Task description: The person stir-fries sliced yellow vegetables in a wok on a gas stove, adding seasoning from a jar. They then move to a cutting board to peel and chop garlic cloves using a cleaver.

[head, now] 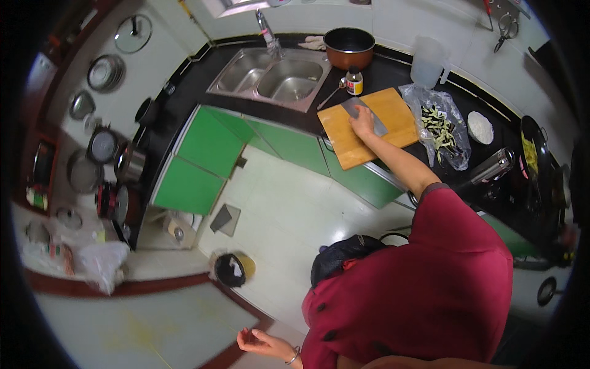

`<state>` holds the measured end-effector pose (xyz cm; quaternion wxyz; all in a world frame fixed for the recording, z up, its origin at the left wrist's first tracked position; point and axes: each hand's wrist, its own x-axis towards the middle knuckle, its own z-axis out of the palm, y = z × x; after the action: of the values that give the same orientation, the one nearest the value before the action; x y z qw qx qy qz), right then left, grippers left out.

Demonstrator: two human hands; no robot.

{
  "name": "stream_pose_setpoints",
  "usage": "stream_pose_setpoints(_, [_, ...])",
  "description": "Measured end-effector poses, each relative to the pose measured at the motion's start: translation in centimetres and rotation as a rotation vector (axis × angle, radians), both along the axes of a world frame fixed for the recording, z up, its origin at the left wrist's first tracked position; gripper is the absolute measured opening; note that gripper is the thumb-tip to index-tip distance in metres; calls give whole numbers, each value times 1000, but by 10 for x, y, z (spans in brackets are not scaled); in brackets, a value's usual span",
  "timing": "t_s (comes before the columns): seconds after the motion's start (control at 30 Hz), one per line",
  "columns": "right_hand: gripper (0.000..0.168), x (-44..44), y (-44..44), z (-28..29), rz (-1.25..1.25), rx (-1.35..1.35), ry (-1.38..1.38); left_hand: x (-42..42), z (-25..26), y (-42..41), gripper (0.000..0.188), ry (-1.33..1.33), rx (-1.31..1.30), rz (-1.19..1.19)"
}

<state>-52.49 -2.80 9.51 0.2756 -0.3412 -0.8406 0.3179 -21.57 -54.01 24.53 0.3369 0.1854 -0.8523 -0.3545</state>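
Observation:
On the wooden cutting board [394, 110] lies a cleaver [377, 122] with a broad grey blade. Curled fingers of my right hand [362, 121] grip it near its middle; the handle cannot be made out. My left hand [262, 343], a bracelet at its wrist, hangs low beside my body at the bottom of the view. It holds nothing, and its fingers are loosely bent and apart. To the right of the board, a clear plastic bag [440, 99] lies spread out under dark-and-pale vegetable strips [438, 131].
Behind the board are a labelled jar [354, 82], a spoon [329, 96] and an orange-brown pot [349, 57]. The double sink [295, 97] lies left. A plastic jug [426, 60], white-filled bowl [480, 127], metal flask [492, 166] and wok [534, 127] line the right. A bin [249, 267] stands on the floor.

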Motion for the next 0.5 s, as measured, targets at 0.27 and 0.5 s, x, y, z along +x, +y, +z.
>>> stream_pose_setpoints(0.27, [63,-62,80,-14,-268,-45,-128,-223,11,-14,31,-16,9,-463])
stream_pose_setpoints(0.5, [86,-112,112,-48,-264,-99,196,-382,-4,47,31,-30,-9,-647])
